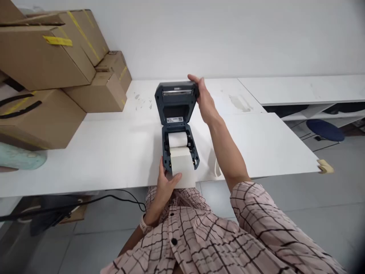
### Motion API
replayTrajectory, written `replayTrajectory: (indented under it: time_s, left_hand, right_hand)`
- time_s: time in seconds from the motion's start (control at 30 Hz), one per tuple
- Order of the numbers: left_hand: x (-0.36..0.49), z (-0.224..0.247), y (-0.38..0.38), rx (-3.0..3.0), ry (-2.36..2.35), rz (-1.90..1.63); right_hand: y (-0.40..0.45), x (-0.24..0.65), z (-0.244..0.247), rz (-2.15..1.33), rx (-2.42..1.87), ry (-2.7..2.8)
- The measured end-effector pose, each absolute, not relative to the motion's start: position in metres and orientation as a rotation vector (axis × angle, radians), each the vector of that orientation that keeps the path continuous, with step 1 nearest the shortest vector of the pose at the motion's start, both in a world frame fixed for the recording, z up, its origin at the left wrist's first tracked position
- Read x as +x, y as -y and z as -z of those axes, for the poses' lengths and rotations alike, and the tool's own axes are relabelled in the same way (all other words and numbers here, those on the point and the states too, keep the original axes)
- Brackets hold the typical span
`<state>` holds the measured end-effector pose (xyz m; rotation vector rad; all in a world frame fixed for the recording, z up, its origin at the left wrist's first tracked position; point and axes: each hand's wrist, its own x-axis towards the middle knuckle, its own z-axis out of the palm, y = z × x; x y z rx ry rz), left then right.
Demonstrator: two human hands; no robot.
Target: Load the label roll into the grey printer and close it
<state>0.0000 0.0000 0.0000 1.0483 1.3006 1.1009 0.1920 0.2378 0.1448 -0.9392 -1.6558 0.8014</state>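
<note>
A dark grey label printer [166, 148] sits near the front edge of a white table [114, 152], its lid [176, 102] swung up and open. Inside lies a white paper roll [178, 140], and a strip of white paper [182, 167] runs from it out over the table's edge. My left hand [165, 184] pinches the lower end of that strip, beside the printer's front left corner. My right hand [203, 97] reaches over and grips the top right corner of the raised lid.
Several cardboard boxes [42, 64] with yellow tape are stacked on the table's left side. A lower white shelf [305, 89] stands at the right, with a dark blue stool [325, 130] below it. Black cables [85, 201] hang under the table. A white curved object [214, 167] lies beside my right arm.
</note>
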Motion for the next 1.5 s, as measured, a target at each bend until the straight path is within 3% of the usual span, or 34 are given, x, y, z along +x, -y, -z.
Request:
replayTrajectory:
  time_s: [0.27, 0.43, 0.6, 1.5]
  left_hand:
    - [-0.029, -0.005, -0.017, 0.977, -1.308, -1.218]
    - [-0.018, -0.024, -0.043, 0.958, -1.325, -1.237]
    - [-0.008, -0.026, -0.055, 0.954, -1.159, -1.159]
    - [-0.010, -0.012, -0.060, 1.088, -1.223, -1.266]
  right_hand:
    - [-0.076, 0.190, -0.068, -0.803, -0.991, 1.511]
    - [-0.061, 0.189, -0.024, -1.271, -1.136, 1.084]
    - [-0.065, 0.197, -0.015, -1.638, -1.094, 0.913]
    - [-0.066, 0.185, -0.005, -1.412, -1.114, 0.998]
